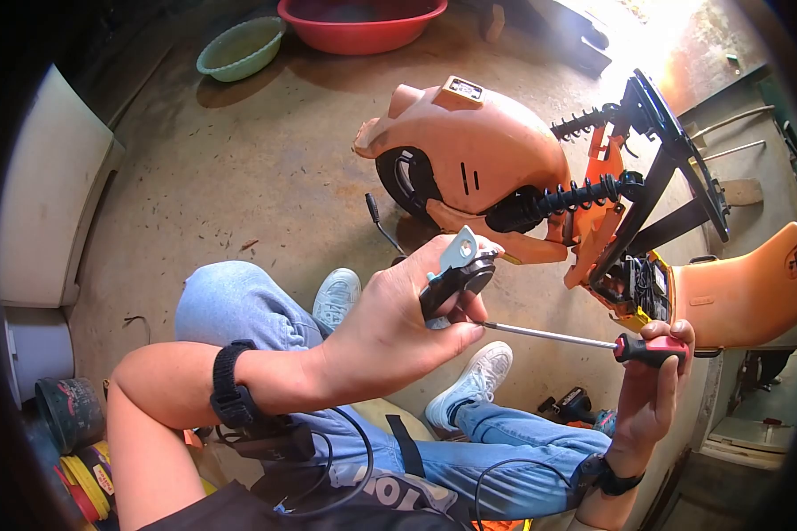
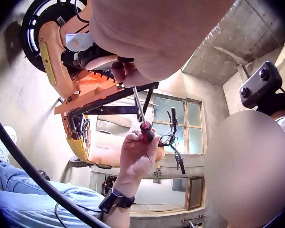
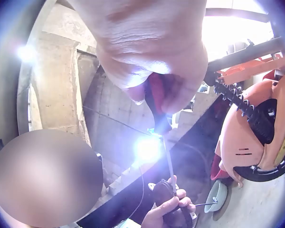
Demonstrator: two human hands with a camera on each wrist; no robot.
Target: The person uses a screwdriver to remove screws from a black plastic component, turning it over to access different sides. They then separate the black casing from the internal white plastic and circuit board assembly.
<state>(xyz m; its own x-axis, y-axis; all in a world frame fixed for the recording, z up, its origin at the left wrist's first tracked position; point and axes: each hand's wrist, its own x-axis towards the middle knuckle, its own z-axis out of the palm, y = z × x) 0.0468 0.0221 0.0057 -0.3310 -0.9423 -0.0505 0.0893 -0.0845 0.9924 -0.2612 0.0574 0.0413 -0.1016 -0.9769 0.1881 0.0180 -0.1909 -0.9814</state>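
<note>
Screwdriver [image 1: 584, 340] and the black part [image 1: 444, 290] with its pale metal bracket [image 1: 459, 251] meet at the left thumb, up in front of the person's knees. In the head view the tool's long axis runs nearly level, dipping slightly towards the handle — tip at the left hand [image 1: 406, 314], red-and-black handle [image 1: 651, 350] at the right. That line is what matters: the part lies straight off the tip, to the left of the right-hand grip. The left hand, nearer the part, curls its fingers and thumb round it; the right hand [image 1: 644, 403] grips the handle with curled fingers. Whether the tip sits in a screw or only rests by the thumb (that end is tucked close to the hand) I cannot tell.

As for containers, a green basin [image 1: 225, 69] and a red basin [image 1: 354, 40] stand on the floor [image 1: 239, 168], well apart from the hands; their contents are unclear. Dark bucket [image 1: 67, 414] at lower left: too shadowed to read. Beyond the screwdriver, a yellow-edged compartment [image 1: 632, 319] on the orange vehicle holds bundled black cables [image 1: 653, 281].
</note>
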